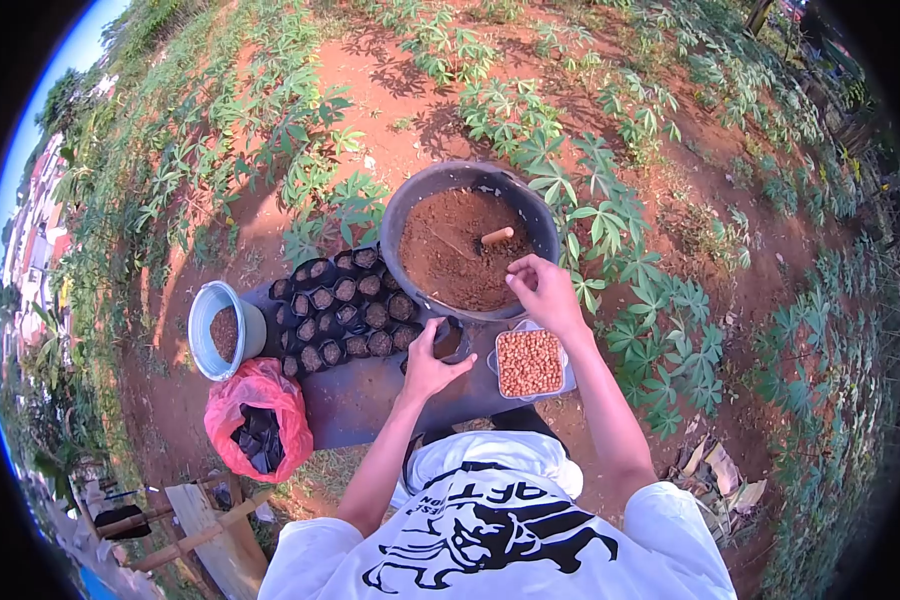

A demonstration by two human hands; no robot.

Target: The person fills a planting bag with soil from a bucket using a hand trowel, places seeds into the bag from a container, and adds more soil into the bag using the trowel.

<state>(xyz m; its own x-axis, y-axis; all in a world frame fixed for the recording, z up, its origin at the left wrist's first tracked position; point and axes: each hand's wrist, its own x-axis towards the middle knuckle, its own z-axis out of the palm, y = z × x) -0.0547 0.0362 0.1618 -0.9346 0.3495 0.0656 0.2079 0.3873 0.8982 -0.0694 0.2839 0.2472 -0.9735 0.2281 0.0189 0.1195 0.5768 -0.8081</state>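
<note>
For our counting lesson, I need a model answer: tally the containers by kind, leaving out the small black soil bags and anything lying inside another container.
Large dark basin of reddish soil: 1
Light blue bucket: 1
Pinkish-red plastic bag: 1
Small square tub of orange-brown grains: 1
Total: 4

Large tub (395, 226) at upper centre: dark grey; soil (450, 235) inside: reddish brown. Handle (497, 236): tan. Bucket (202, 330) at centre left: pale blue. Bag (228, 436) below it: pinkish red. Kernels (530, 363) right of centre: orange-brown. Shirt (570, 520) at bottom: white, black print.
</note>
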